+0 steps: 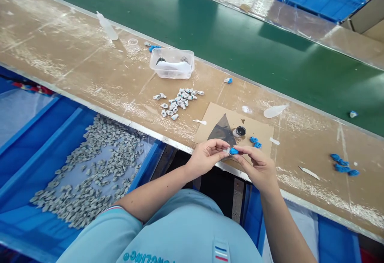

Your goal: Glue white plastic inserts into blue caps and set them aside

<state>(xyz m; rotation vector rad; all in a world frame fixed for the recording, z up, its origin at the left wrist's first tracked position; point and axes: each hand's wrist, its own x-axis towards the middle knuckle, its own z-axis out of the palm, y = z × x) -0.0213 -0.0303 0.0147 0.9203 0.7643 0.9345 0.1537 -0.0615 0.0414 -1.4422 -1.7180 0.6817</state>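
Observation:
My left hand point(207, 157) and my right hand point(258, 165) meet over the table's front edge. Between their fingertips is a small blue moulded piece point(233, 151) joined to, or touching, a whitish part. My left fingers pinch the whitish end; my right thumb and finger grip the blue end. Just beyond the hands, a dark pointed sheet point(222, 132) lies on a cardboard piece point(206, 125). On the cardboard also stands a small pot of black liquid point(240, 131), with several blue pieces point(256, 142) to its right.
A pile of small grey-white parts point(180, 101) lies left of the cardboard, before a clear plastic tub point(172, 73). Two white squeeze bottles, one on the right point(274, 111), lie farther back. A green conveyor belt point(240, 31) runs behind. A blue crate point(45, 211) holds many grey parts.

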